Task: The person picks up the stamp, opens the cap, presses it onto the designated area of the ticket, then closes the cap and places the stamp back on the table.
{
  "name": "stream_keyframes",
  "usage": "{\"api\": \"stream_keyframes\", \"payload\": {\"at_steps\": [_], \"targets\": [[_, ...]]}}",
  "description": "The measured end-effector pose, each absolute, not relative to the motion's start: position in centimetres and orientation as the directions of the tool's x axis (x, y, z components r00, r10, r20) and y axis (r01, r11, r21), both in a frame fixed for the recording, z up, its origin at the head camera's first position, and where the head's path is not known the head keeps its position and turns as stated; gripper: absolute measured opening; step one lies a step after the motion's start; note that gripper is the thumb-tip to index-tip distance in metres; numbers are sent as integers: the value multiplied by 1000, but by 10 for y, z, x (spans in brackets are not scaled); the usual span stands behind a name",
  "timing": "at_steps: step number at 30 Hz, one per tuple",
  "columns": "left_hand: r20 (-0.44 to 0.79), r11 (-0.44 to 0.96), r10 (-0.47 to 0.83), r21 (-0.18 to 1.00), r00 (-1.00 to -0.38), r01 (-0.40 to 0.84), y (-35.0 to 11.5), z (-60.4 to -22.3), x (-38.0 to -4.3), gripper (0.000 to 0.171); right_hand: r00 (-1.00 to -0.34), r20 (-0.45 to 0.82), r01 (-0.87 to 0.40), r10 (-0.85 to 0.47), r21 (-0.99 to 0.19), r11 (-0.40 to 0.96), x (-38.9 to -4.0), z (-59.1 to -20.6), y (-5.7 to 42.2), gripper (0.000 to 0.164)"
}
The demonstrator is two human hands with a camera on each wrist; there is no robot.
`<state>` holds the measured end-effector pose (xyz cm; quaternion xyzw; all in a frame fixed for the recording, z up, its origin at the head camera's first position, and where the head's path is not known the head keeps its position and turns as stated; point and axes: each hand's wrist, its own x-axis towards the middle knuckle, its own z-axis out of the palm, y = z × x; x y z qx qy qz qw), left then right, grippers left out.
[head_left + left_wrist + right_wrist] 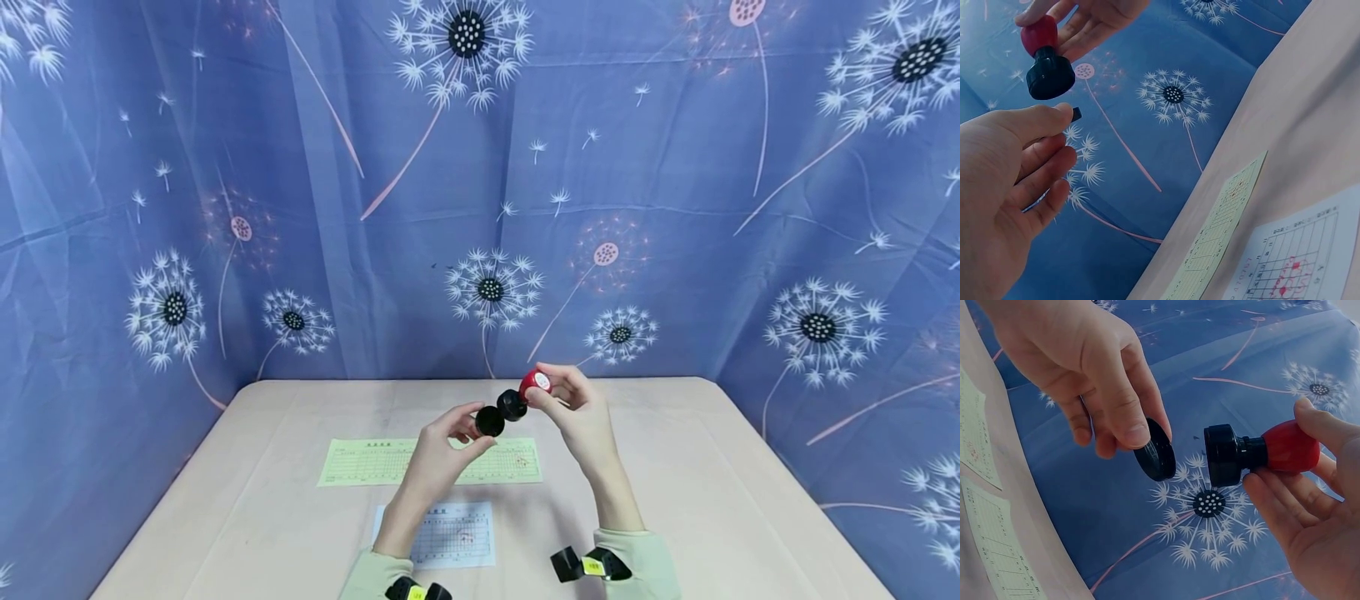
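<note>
My right hand [581, 408] grips the red handle of a stamp [1291, 447] whose round black head points toward the left hand. Between thumb and fingers, my left hand [442, 450] pinches a round black cap [1156, 452]. A small gap separates cap and stamp head in the right wrist view. Both are held up in the air above the table. In the left wrist view the cap is mostly hidden behind the thumb, and the stamp [1050, 76] hangs just above it.
On the table [247, 500] lie a long green printed slip [367, 462] and, nearer, a smaller bluish-white form [453, 537]. Both bear red stamp marks. A blue curtain with dandelion prints [405, 292] surrounds the table's back and sides.
</note>
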<state>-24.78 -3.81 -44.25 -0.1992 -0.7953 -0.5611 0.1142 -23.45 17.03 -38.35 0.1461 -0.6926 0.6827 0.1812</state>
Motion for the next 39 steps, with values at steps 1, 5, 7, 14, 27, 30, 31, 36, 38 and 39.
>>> {"api": "stream_keyframes", "payload": {"at_steps": [1,5,7,14,27,30,31,36,38,39], "targets": [[407,289,188,847,-894,447,-38,-443,-248,51,-892,449,-448,44,-893,27,-235,-384,170,39],[408,281,187,850,-894,446,-38,-443,-249,51,-893,448,-446,40,-894,39,-235,-385,170,39],[410,276,187,850,-893,449,-38,-444,-249,49,-892,450,-448,38,-893,45,-236,-386,170,40],[387,259,189,867,-903,426,-35,-443,-247,50,-888,459,-457,32,-888,45,-235,-385,169,39],[368,210,165,893,-915,398,-34,-440,-246,53,-881,473,-472,16,-880,52,-234,-384,166,38],[378,200,166,891,-911,407,-34,-439,-245,54,-878,479,-477,7,-876,65,-235,-384,166,37],[381,196,167,891,-909,410,-34,-439,-245,53,-877,480,-479,4,-875,69,-235,-385,165,37],[392,187,170,888,-904,420,-33,-437,-244,53,-879,477,-476,-3,-876,79,-235,-386,164,37],[392,190,168,888,-904,420,-33,-437,-243,53,-881,474,-473,-7,-877,82,-235,-386,164,37],[393,191,168,887,-904,421,-33,-437,-243,53,-882,472,-471,-9,-878,83,-235,-386,163,37]]}}
